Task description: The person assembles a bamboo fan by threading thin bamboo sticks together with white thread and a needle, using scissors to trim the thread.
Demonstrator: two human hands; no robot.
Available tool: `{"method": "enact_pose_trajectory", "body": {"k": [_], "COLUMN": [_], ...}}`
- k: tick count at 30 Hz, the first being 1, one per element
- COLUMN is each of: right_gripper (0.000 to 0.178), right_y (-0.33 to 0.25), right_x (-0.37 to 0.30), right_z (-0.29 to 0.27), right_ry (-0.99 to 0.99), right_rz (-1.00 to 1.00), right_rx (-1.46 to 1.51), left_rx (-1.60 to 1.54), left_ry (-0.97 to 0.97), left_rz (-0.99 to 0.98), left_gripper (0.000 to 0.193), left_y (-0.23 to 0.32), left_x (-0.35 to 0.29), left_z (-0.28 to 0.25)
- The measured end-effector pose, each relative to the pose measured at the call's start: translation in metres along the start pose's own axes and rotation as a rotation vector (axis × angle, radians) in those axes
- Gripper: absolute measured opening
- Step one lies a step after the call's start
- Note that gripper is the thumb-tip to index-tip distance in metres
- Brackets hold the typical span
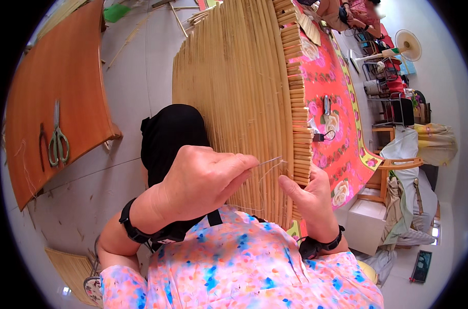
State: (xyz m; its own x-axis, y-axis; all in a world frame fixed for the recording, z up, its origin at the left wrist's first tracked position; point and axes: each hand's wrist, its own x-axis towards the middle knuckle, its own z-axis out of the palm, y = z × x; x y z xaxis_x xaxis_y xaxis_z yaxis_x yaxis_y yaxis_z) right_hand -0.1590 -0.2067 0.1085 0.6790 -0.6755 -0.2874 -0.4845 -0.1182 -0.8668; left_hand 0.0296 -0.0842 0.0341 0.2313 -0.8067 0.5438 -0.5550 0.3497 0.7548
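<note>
Across my lap lies a panel of straight tan stalks (234,87), laid side by side, with a band of short crosswise stalk ends (298,103) along its right edge. My left hand (203,172) is closed, pinching a thin needle (269,161) between thumb and forefinger just above the panel. The needle points right, toward the bound edge. A fine pale thread (261,188) loops below it over the stalks. My right hand (314,198) grips the panel's right edge, thumb on top; its other fingers are mostly hidden beneath.
On the left stands a brown wooden table (64,87) with green-handled scissors (58,141) and dark pliers (42,144). A red floral cloth (342,149) spreads to the right, bearing a small device (327,105). Farther off are a fan (406,46), a wooden chair (380,177) and another person (355,15).
</note>
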Motion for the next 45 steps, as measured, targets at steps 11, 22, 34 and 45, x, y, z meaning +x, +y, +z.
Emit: {"method": "enact_pose_trajectory", "body": {"k": [11,22,34,45], "right_gripper": [0.024,0.025,0.026,0.024], "right_y": [0.001,0.001,0.002,0.001], "right_x": [-0.003,-0.004,-0.004,-0.005], "right_z": [0.002,0.002,0.001,0.001], "right_ry": [0.017,0.018,-0.024,-0.037], "right_rz": [0.073,0.049,0.025,0.013], "right_rx": [0.257,0.222,0.238,0.178], "left_rx": [0.083,0.136,0.161,0.257], "left_ry": [-0.041,-0.071,-0.089,-0.140], "left_rz": [0.018,0.030,0.026,0.010], "left_gripper": [0.015,0.017,0.012,0.011], "left_y": [0.006,0.010,0.010,0.023], "left_x": [0.006,0.010,0.010,0.013], "left_z": [-0.004,-0.001,0.001,-0.004]}}
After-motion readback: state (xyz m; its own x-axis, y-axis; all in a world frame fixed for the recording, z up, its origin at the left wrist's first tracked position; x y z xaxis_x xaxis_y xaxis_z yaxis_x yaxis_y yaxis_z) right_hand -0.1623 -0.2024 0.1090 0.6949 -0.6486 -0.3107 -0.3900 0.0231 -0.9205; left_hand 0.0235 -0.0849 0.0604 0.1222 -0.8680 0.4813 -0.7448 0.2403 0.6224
